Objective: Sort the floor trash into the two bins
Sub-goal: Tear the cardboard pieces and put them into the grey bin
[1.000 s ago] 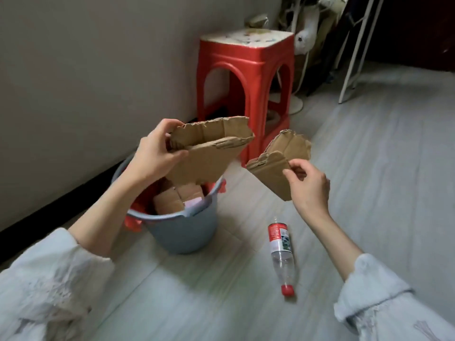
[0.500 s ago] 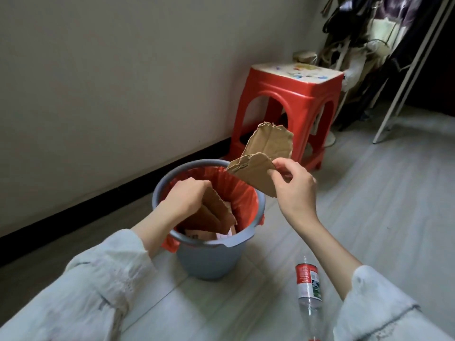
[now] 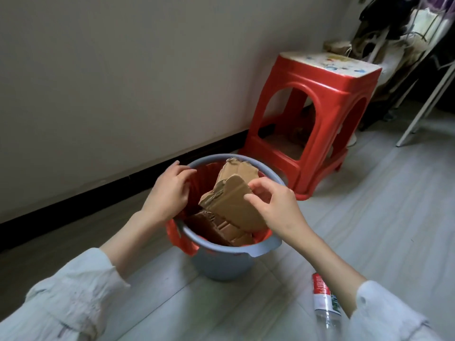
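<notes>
Left hand [image 3: 170, 194]: emptied since half a second ago; fingers loosely curled, grasping nothing, resting at the left rim of the bin, centre of frame.
First cardboard piece [image 3: 216, 231]: released a moment ago, now lying dark and low inside the bin among other scraps.
Right hand [image 3: 275, 207]: brought down from above the rim to the bin mouth; thumb and fingers pinching the right edge of the second cardboard piece [image 3: 231, 205].
Second cardboard piece: tilted, lower end dipped inside the bin, torn upper end poking above the far rim; not yet let go.
Bin [image 3: 221, 262]: grey bucket with red liner [image 3: 179, 239], centre of frame, filling with cardboard.
Bottle [image 3: 325, 303]: clear plastic with red label, flat on the floor at lower right, untouched.
Second bin: out of view.
Meaning for task: cardboard nearly done, probably; bottle likely next, for the other bin.
Background: red stool [image 3: 317, 124] at upper right.
</notes>
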{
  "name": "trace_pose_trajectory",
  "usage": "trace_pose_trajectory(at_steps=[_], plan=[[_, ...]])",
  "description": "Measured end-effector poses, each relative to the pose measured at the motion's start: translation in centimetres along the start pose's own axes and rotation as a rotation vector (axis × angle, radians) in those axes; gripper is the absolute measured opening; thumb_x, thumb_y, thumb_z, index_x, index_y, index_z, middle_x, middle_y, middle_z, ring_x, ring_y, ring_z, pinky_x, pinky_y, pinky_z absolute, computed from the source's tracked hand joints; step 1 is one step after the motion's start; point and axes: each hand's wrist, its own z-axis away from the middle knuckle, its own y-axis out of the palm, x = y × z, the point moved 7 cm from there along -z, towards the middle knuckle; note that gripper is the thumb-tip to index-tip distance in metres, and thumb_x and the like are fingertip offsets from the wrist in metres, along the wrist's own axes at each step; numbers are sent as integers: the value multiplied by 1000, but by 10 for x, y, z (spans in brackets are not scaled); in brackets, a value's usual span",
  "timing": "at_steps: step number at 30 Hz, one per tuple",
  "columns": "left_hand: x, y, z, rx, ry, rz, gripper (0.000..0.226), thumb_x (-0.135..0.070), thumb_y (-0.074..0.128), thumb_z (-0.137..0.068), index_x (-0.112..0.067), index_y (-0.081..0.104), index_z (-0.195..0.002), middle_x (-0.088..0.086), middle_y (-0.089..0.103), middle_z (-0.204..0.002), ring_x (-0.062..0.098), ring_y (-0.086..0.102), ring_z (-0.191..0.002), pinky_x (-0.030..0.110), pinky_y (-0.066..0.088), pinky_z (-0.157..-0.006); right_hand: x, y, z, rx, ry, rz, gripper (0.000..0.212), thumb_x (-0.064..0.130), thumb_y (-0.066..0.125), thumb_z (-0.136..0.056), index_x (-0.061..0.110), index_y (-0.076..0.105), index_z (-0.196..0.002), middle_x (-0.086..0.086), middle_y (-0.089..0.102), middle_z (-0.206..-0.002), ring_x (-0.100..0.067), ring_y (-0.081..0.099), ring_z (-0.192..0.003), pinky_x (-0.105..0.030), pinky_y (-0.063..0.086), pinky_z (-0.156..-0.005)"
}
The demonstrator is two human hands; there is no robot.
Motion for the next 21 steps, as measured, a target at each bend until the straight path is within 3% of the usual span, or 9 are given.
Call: trace_pose_trajectory(at_steps=[3, 5, 8, 11, 17, 21], plan=[[16, 8, 16, 27, -30, 124, 40, 5, 51, -82, -6, 58, -120, 14, 54, -125, 32, 44, -126, 36, 33, -108, -1, 11, 1, 23, -4, 53, 8, 19, 66, -83, 26, 62, -85, 15, 61, -79, -13, 60, -80, -32, 49, -80], [23, 12, 23, 46, -90, 187, 44, 1, 51, -85, -7, 51, -128, 10, 44, -136, 25, 41, -129, 30, 31, -108, -2, 13, -1, 51, 2, 10, 14, 17, 67, -82, 27, 58, -80, 15, 61, -78, -13, 61, -80, -33, 49, -80], [28, 24, 25, 145, -199, 214, 62, -9, 47, -91, -11, 19, -147, 3, 10, -156, 15, 22, -139, 26, 22, -110, -5, 31, 1, 200, -16, 148, 11, 22, 66, -83, 29, 58, -81, 11, 64, -82, -15, 60, -81, -37, 49, -80], [28, 34, 24, 260, -217, 154, 68, -12, 40, -94, -10, 0, -148, 3, -10, -157, 14, -1, -144, 24, 8, -115, -13, 55, 5, 299, -33, 460, 8, 27, 58, -87, 24, 54, -92, -1, 66, -92, -26, 60, -92, -34, 44, -74], [25, 31, 25, 281, -221, 5, 69, -13, 38, -91, -8, 0, -148, 6, -10, -157, 18, -4, -145, 33, 10, -118, -27, 97, -11, 518, -38, 707, 16, 19, 55, -88, 18, 58, -103, -9, 61, -112, -32, 54, -108, -32, 39, -76], [25, 31, 26, 283, -225, -60, 69, -15, 37, -91, -8, 1, -148, 6, -8, -157, 18, -5, -145, 38, 10, -118, -32, 127, -17, 658, -49, 839, 25, 16, 54, -88, 11, 63, -111, -14, 59, -121, -31, 54, -115, -33, 43, -86]])
